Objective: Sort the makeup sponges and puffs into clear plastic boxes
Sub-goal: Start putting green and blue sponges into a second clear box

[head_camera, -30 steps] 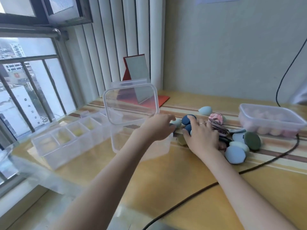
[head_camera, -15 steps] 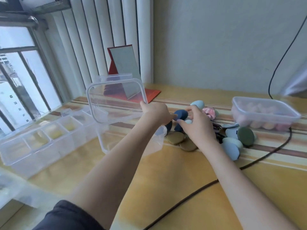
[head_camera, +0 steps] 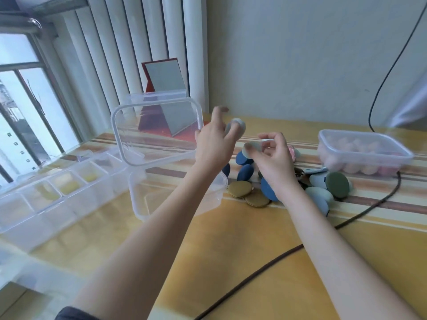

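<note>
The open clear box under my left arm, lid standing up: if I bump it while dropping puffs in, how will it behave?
The open clear box looks empty and thin-walled, so it is probably light and likely slides on the smooth table. Its raised lid may make it tip backward. The plastic probably flexes rather than cracks.

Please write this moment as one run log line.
left hand: holds pale round sponge | right hand: pinches pale sponge | open clear plastic box: empty
</note>
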The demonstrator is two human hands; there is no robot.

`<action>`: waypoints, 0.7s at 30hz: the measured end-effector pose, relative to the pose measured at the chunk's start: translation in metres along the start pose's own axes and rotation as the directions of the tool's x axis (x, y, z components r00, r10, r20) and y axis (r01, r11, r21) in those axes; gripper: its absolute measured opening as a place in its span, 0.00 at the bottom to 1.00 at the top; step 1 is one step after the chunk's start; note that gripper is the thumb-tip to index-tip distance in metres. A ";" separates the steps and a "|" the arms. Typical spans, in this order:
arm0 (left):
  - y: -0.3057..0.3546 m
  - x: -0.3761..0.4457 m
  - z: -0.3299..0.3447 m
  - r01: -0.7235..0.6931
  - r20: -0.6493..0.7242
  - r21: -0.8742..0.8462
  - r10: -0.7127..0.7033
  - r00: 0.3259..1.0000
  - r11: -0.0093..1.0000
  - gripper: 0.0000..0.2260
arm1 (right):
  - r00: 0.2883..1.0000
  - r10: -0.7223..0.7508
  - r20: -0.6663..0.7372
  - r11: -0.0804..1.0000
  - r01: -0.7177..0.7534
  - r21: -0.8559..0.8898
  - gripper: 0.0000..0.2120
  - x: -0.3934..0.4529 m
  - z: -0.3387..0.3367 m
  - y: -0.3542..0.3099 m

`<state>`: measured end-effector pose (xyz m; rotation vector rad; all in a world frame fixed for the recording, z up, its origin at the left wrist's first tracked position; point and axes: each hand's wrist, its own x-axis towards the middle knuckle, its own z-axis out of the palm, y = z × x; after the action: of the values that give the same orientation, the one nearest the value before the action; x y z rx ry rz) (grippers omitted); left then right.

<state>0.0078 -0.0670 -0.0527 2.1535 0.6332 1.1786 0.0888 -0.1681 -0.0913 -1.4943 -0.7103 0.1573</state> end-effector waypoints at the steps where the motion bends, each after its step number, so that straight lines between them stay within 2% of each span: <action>1: 0.001 -0.001 0.000 0.022 0.051 -0.092 -0.017 0.999 0.995 0.10 | 1.000 0.028 0.007 0.998 -0.028 0.062 0.14 -0.001 0.000 -0.002; 4: 0.000 -0.003 0.005 0.077 0.177 -0.213 -0.039 0.983 0.974 0.12 | 0.996 0.086 0.023 0.977 -0.089 0.193 0.14 -0.002 0.003 -0.001; 6: 0.002 -0.005 0.007 0.136 0.252 -0.268 -0.067 0.965 0.954 0.14 | 0.993 0.115 -0.037 0.967 -0.104 0.231 0.14 0.000 0.005 0.002; 9: 0.001 -0.003 0.004 0.227 0.399 -0.304 -0.092 0.912 0.925 0.12 | 0.978 0.204 -0.037 0.900 -0.173 0.399 0.13 0.003 0.007 0.002; 11: 0.001 -0.003 0.002 0.272 0.486 -0.302 -0.098 0.869 0.914 0.12 | 0.972 0.236 -0.017 0.883 -0.207 0.422 0.11 0.007 0.008 0.004; 13: 0.002 -0.004 0.002 0.288 0.491 -0.316 -0.103 0.865 0.904 0.16 | 0.971 0.240 -0.018 0.892 -0.213 0.399 0.06 0.010 0.009 0.005; 15: 0.002 -0.005 0.004 0.236 0.416 -0.299 -0.096 0.904 0.925 0.15 | 0.979 0.204 -0.019 0.927 -0.187 0.324 0.04 0.014 0.008 0.004; 17: -0.002 -0.007 0.008 0.125 0.327 -0.189 -0.058 0.943 0.974 0.14 | 0.993 0.073 -0.088 0.993 -0.064 0.096 0.07 0.022 0.004 0.004; 19: -0.005 -0.010 0.011 0.010 0.300 -0.046 0.005 0.954 0.999 0.13 | 0.978 -0.105 -0.181 0.983 0.075 -0.168 0.09 0.032 -0.006 0.001; 21: -0.004 -0.013 0.013 -0.062 0.276 0.011 0.057 0.959 0.998 0.13 | 0.948 -0.177 -0.263 0.947 0.091 -0.309 0.12 0.050 -0.017 0.003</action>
<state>0.0122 -0.0765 -0.0691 2.3121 0.4612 0.8806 0.1380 -0.1565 -0.0764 -1.6996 -0.6146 -0.2802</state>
